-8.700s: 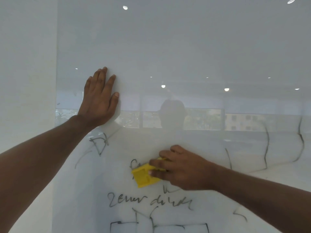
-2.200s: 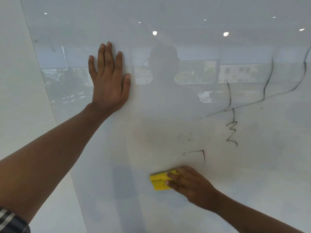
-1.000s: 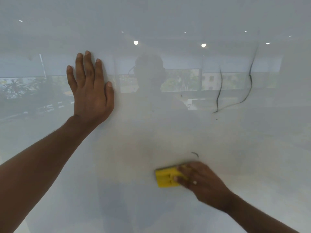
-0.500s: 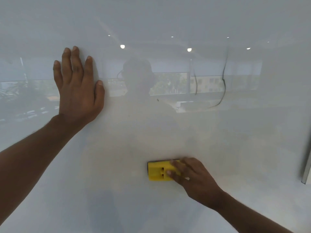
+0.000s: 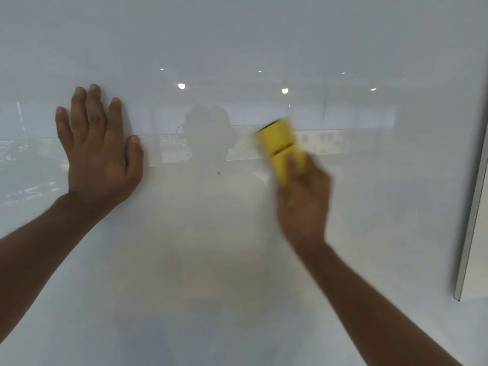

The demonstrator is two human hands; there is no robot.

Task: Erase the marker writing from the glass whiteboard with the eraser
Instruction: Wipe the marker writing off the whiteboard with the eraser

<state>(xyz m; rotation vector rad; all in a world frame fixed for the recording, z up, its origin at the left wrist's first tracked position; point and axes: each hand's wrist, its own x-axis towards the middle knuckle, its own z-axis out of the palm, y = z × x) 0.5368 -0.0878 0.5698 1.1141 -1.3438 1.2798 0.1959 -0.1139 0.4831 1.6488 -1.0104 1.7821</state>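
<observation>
The glass whiteboard (image 5: 237, 273) fills the view, glossy white with room reflections. My right hand (image 5: 303, 204) grips a yellow eraser (image 5: 280, 146) and presses it against the glass right of centre; both are motion-blurred. The eraser points up and to the left above my fingers. My left hand (image 5: 99, 159) lies flat on the glass at the left, fingers spread upward. A small dark ink speck (image 5: 218, 173) stays near the middle. A faint thin marker line (image 5: 324, 112) shows up and right of the eraser.
The board's right edge, a grey metal strip (image 5: 472, 212), runs down the right side with a white wall beyond. Reflected ceiling lights (image 5: 181, 86) and windows cross the glass.
My right hand has swept the eraser up and to the right, turning it from lying level to pointing upward. The curved marker lines seen above it are mostly gone. My left hand stays planted.
</observation>
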